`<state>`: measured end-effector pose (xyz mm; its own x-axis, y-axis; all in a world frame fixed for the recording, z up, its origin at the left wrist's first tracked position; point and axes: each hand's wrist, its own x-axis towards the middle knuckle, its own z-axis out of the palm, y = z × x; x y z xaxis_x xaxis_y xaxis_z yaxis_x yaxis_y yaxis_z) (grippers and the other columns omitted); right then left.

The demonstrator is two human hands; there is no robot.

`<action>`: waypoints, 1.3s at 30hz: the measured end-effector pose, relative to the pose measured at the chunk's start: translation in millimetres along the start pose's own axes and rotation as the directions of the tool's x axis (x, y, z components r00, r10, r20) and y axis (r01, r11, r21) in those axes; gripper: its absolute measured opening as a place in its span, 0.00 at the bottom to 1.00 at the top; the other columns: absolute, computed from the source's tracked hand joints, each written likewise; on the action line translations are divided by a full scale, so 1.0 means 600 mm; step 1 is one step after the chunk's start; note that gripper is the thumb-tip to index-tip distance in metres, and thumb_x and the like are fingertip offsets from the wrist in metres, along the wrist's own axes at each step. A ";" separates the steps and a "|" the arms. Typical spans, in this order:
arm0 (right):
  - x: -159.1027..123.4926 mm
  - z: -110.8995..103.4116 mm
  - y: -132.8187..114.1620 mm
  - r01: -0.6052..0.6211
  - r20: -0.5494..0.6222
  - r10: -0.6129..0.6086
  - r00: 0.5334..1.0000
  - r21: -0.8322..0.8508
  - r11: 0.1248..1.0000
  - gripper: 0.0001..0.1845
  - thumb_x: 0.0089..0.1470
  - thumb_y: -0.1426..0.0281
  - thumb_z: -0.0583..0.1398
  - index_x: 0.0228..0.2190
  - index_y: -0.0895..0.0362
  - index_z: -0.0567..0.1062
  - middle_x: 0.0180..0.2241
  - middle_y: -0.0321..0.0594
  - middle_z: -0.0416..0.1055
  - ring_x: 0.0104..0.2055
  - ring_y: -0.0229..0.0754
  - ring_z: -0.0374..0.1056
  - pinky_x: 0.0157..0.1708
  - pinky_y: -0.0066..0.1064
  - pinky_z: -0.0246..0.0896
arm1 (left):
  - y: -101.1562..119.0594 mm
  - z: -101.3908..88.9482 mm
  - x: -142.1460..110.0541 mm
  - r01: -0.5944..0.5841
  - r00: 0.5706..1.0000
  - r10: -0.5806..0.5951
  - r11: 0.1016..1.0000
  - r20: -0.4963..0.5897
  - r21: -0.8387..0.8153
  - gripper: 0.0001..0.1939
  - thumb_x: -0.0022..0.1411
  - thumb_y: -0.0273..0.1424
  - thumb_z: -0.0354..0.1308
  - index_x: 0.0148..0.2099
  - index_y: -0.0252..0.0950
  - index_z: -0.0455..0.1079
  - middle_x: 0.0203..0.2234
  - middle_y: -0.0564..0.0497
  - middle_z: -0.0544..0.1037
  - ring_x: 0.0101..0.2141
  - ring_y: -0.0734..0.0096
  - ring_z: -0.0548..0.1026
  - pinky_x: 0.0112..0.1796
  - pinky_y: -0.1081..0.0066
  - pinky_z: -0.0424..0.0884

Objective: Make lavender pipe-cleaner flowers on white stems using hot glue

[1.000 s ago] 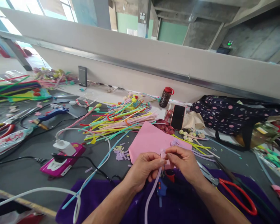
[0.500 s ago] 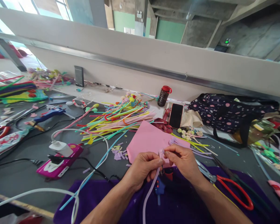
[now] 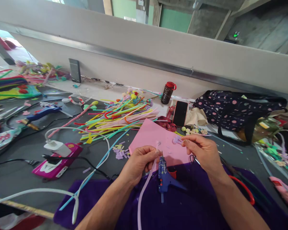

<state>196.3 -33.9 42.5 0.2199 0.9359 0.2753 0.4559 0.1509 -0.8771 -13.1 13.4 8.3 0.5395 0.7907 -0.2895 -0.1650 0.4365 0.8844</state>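
My left hand (image 3: 144, 159) is closed on a long lilac pipe cleaner (image 3: 144, 191); its small curled tip (image 3: 158, 143) sticks up above the fingers and its tail hangs down over the purple cloth. Right beside those fingers is a blue hot glue gun (image 3: 165, 179), nozzle upward. Over the right side of a pink sheet (image 3: 146, 134), my right hand (image 3: 201, 148) has thumb and forefinger pinched together at the edge of a small heap of lilac curled pieces (image 3: 176, 140). What lies between those fingertips, if anything, is too small to make out.
Colourful pipe cleaners (image 3: 120, 119) lie in a bundle behind, with short cut pieces (image 3: 121, 152) nearer. A magenta power strip (image 3: 57, 163) and cables are at left. Red-handled scissors (image 3: 244, 188) lie right. A phone (image 3: 180, 113), a bottle (image 3: 167, 93) and a patterned bag (image 3: 230, 111) stand behind.
My right hand has left the pipe cleaner's tip and moved right to the lilac heap. The left hand keeps the pipe cleaner, slightly further left. More of the glue gun shows.
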 end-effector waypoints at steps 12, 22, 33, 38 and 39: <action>0.031 0.010 0.067 0.300 0.438 -0.003 0.899 -0.611 0.733 0.10 0.54 0.73 0.56 0.28 0.56 0.78 0.28 0.37 0.76 0.32 0.39 0.70 0.32 0.28 0.58 | 0.001 0.004 0.003 0.046 0.999 -0.044 0.994 0.021 -0.100 0.11 0.51 0.37 0.61 0.30 0.33 0.69 0.20 0.53 0.73 0.20 0.78 0.69 0.20 0.79 0.64; 0.025 0.062 0.100 0.310 0.421 0.077 0.904 -0.768 0.560 0.12 0.58 0.70 0.52 0.35 0.56 0.76 0.35 0.44 0.73 0.36 0.44 0.68 0.30 0.29 0.57 | -0.003 0.007 0.003 0.013 0.997 -0.005 0.995 0.082 -0.103 0.11 0.54 0.37 0.58 0.30 0.33 0.66 0.17 0.56 0.68 0.14 0.84 0.62 0.13 0.83 0.55; 0.028 0.077 0.114 0.219 0.309 0.011 0.951 -0.701 0.679 0.08 0.54 0.74 0.52 0.30 0.60 0.72 0.33 0.47 0.70 0.34 0.44 0.65 0.32 0.30 0.55 | -0.007 0.013 0.004 -0.003 0.997 0.009 0.998 0.073 -0.069 0.11 0.55 0.37 0.57 0.30 0.33 0.65 0.16 0.57 0.68 0.13 0.84 0.61 0.13 0.82 0.54; 0.031 0.057 0.094 0.131 0.268 0.007 0.963 -0.493 0.860 0.07 0.53 0.73 0.51 0.27 0.58 0.68 0.26 0.39 0.68 0.28 0.39 0.64 0.28 0.28 0.57 | -0.010 0.011 0.005 0.001 0.997 0.006 0.996 0.078 -0.093 0.11 0.55 0.37 0.57 0.30 0.33 0.65 0.16 0.57 0.68 0.13 0.84 0.61 0.13 0.83 0.54; 0.031 0.054 0.088 0.114 0.283 0.015 0.959 -0.433 0.894 0.07 0.53 0.73 0.51 0.27 0.58 0.68 0.24 0.37 0.68 0.26 0.38 0.64 0.27 0.27 0.58 | -0.012 0.010 0.006 0.004 0.997 0.004 0.995 0.077 -0.098 0.11 0.55 0.37 0.57 0.30 0.33 0.64 0.16 0.57 0.68 0.13 0.84 0.61 0.13 0.83 0.53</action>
<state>196.4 1.7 -11.2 -0.0266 0.9898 0.1399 0.8063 0.1040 -0.5823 -4.9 10.5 3.4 0.6010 0.7568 -0.2568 -0.2429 0.4791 0.8434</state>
